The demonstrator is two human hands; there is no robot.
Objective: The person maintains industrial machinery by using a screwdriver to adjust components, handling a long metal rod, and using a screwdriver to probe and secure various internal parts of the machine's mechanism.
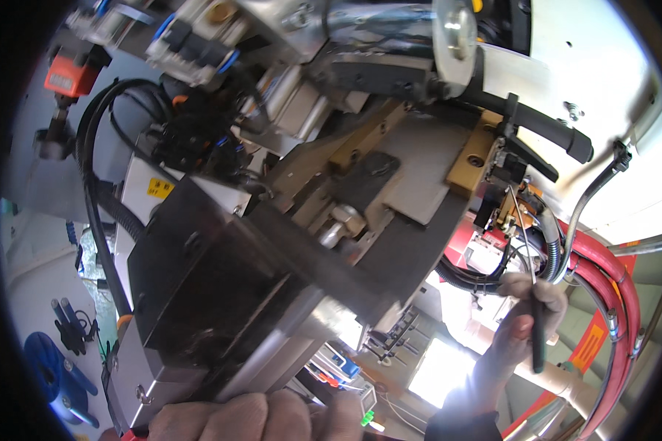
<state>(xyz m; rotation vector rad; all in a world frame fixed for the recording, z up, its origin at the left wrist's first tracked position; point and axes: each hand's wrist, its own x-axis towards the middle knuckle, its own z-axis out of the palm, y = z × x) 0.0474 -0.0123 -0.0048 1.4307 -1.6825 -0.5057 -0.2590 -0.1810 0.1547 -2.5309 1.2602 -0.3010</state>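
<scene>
My right hand is at the right, closed around a thin screwdriver. Its dark handle points down, and its slim metal shaft reaches up to the fittings beside a brass-coloured block on the machine. The exact spot where the tip touches cannot be made out. Along the lower edge my left hand has its fingers curled below the grey machine housing; what they hold is hidden. Between the hands lies a dark machine bed with a flat grey plate and a hex bolt.
Thick red hoses and black cables run along both sides. A metal cylinder hangs over the bed. An orange-red sensor-like part stands upper left. Blue-handled tools hang lower left, and a bright window shows below.
</scene>
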